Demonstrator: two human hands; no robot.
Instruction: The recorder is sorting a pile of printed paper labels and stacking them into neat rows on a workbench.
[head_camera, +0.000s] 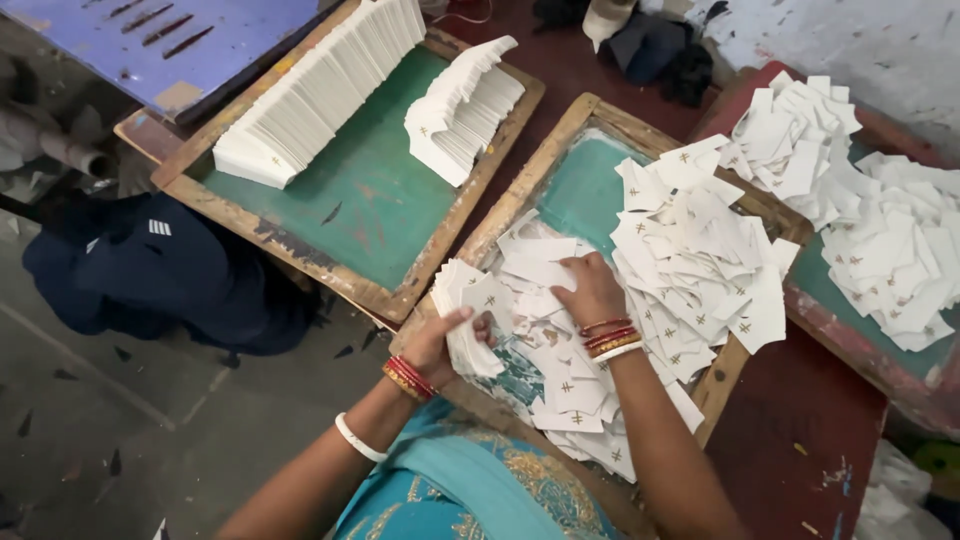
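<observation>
Paper cards, small and white with a gold mark, lie heaped in a wooden frame with a green bed, set on a dark red floor. A second frame to the left carries two neat rows of stacked cards. A third tray to the right bears another loose heap. Dark blue cloth lies on the grey ground at left. Frames sit near one another, with narrow gaps between their edges. Left hand: grip closed around a fanned stack of cards at the frame's near-left edge, wrist bent up. Right hand: palm down, fingers spread flat on the loose heap.
</observation>
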